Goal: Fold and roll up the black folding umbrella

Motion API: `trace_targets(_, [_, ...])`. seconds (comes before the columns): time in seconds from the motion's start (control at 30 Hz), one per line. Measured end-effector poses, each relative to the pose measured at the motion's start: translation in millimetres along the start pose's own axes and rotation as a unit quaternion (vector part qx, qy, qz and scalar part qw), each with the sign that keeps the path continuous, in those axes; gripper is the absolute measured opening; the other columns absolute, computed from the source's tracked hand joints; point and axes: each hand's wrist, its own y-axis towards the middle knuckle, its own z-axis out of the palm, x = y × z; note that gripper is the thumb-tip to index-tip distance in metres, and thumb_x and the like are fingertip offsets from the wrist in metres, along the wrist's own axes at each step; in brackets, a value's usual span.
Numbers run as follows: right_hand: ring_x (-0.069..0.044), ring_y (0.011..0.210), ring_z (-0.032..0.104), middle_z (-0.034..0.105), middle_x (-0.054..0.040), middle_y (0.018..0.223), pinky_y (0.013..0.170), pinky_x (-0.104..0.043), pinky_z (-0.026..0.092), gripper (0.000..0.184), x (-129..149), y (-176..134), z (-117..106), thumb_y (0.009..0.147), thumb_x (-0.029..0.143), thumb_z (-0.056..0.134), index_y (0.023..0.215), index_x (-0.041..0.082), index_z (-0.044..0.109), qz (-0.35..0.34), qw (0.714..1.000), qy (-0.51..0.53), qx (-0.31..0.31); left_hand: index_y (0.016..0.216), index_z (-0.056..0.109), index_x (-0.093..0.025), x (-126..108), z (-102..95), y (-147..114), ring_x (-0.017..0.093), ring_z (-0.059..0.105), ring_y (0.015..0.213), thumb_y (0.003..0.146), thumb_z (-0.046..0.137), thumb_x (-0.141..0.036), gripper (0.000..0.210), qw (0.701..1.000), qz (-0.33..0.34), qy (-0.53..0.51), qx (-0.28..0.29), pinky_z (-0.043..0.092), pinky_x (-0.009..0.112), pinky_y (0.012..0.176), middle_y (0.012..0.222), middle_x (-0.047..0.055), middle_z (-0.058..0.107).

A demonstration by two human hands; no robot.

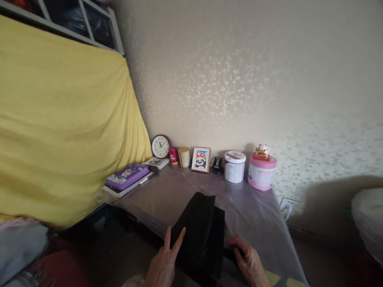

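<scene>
A black, flat, folded item (196, 223), perhaps a fabric bag or cover, stands partly opened and tilted at the table's front edge. Its exact kind does not show. My left hand (164, 259) holds it by the left side, with two fingers spread in a V against the dark surface and the other fingers hidden. On the opposite side, my right hand (247, 259) is closed around a dark strip or corner low on the same item. Deep shadow hides the lower part of the black item.
Along the wall on the table (167, 195) stand a round clock (160, 146), a pink can (173, 156), a yellow-lidded jar (184, 157), a framed panda picture (200, 160), a white tub (235, 167) and a pink tub (262, 173) bearing a lucky cat (262, 151). A purple case (127, 176) lies left.
</scene>
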Motion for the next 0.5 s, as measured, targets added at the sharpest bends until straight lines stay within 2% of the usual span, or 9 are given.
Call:
trace_targets(0.17, [-0.019, 0.071, 0.064, 0.068, -0.0035, 0.075, 0.067, -0.028, 0.049, 0.024, -0.5, -1.4, -0.2, 0.082, 0.026, 0.041, 0.079, 0.022, 0.064, -0.012, 1.000, -0.005, -0.009, 0.140, -0.006, -0.040, 9.4, 2.2, 4.4, 0.014, 0.067, 0.080, 0.070, 0.030, 0.011, 0.094, 0.999, -0.009, -0.041, 0.009, 0.047, 0.021, 0.063, 0.145, 0.018, 0.026])
trace_targets(0.27, [-0.019, 0.073, 0.064, 0.068, -0.0032, 0.077, 0.068, -0.029, 0.049, 0.025, -0.1, -2.2, -0.5, 0.081, 0.024, 0.040, 0.081, 0.022, 0.065, -0.018, 1.000, -0.009, -0.008, 0.141, -0.004, -0.040, 14.7, 1.3, 5.7, 0.013, 0.066, 0.083, 0.071, 0.032, 0.009, 0.093, 0.996, 0.006, -0.085, 0.005, 0.046, 0.021, 0.069, 0.141, 0.013, 0.034])
trace_targets(0.33, [-0.019, 0.072, 0.064, 0.067, -0.0031, 0.076, 0.067, -0.029, 0.049, 0.025, 0.0, -2.2, -0.4, 0.080, 0.023, 0.039, 0.080, 0.022, 0.065, -0.016, 1.000, -0.012, -0.008, 0.142, 0.001, -0.038, 15.9, -3.4, 5.2, 0.015, 0.064, 0.091, 0.070, 0.035, 0.008, 0.091, 0.989, 0.016, -0.145, -0.002, 0.046, 0.021, 0.076, 0.138, 0.010, 0.038])
trace_targets(0.43, [-0.019, 0.071, 0.063, 0.067, -0.0035, 0.074, 0.067, -0.029, 0.049, 0.025, 0.1, -1.5, -0.3, 0.078, 0.023, 0.040, 0.078, 0.021, 0.065, -0.013, 1.000, -0.007, -0.016, 0.143, 0.012, -0.032, 14.1, -16.1, 2.9, 0.017, 0.058, 0.106, 0.069, 0.043, 0.002, 0.087, 0.952, 0.021, -0.306, -0.019, 0.045, 0.022, 0.084, 0.133, 0.007, 0.046])
trace_targets(0.5, [-0.020, 0.072, 0.063, 0.067, -0.0038, 0.075, 0.069, -0.029, 0.048, 0.024, 1.4, -1.4, -1.1, 0.077, 0.024, 0.041, 0.077, 0.021, 0.065, -0.009, 1.000, 0.005, -0.020, 0.142, 0.019, -0.027, 12.0, -25.7, 0.5, 0.016, 0.062, 0.094, 0.072, 0.047, -0.007, 0.078, 0.923, 0.017, -0.383, -0.025, 0.049, 0.023, 0.077, 0.121, 0.007, 0.056])
